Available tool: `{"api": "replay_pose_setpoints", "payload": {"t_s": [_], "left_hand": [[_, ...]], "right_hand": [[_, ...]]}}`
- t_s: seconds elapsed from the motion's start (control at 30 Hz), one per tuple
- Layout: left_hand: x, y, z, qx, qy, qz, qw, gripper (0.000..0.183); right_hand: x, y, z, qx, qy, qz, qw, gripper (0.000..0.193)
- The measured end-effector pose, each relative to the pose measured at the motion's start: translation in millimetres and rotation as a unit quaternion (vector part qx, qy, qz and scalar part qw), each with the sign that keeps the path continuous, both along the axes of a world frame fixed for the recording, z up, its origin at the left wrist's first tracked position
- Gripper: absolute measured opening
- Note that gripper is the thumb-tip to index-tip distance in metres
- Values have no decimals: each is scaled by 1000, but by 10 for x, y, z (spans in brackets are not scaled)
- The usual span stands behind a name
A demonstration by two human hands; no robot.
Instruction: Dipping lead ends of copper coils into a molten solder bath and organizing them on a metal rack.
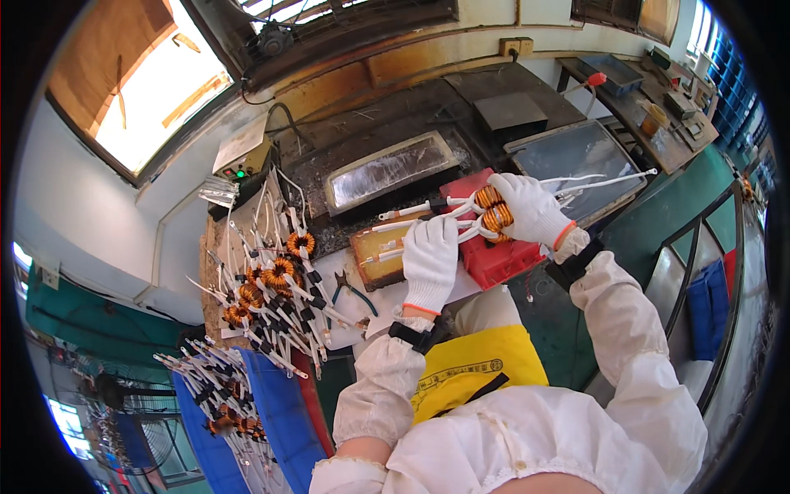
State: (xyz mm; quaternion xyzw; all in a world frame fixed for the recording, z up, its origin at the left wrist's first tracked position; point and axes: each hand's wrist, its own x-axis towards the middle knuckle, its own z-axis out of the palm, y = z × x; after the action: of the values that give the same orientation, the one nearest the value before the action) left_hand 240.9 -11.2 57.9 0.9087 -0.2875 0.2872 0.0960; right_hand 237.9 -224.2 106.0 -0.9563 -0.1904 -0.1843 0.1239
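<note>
In front of me, two copper-wound ring coils with white-sleeved leads are held between my gloved hands. My left hand closes around the white leads, whose metal ends point left over a yellowish block in a shallow tray. My right hand is wrapped over the coils from the right; other long leads stick out beyond it. Beneath the coils lies a red plastic box or stand. Just past it stands a rectangular pot with a shiny silvery surface.
Several similar coils with white leads are heaped at the left, beside cutting pliers. More fill a blue bin below. A control box shows a green light. A grey-topped tray lies at the right.
</note>
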Motion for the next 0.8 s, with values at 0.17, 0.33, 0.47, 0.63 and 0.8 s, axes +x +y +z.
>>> {"api": "replay_pose_setpoints", "payload": {"t_s": [0.17, 0.33, 0.47, 0.63, 0.8], "left_hand": [[37, 32, -37, 65, 12, 16, 998, 19], [111, -3, -73, 53, 10, -5, 999, 10], [135, -60, -5, 14, -38, -10, 999, 10], [291, -169, 18, 86, -52, -22, 995, 10], [378, -208, -114, 99, -1, -13, 995, 13]], "right_hand": [[14, 26, 11, 12, -5, 10, 1000, 60], [6, 11, 18, 7, -2, 1, 1000, 60], [3, 29, 15, -2, 16, -4, 1000, 61], [0, 35, 56, -3, 41, -2, 999, 68], [3, 42, 60, -19, 54, -16, 998, 69]]}}
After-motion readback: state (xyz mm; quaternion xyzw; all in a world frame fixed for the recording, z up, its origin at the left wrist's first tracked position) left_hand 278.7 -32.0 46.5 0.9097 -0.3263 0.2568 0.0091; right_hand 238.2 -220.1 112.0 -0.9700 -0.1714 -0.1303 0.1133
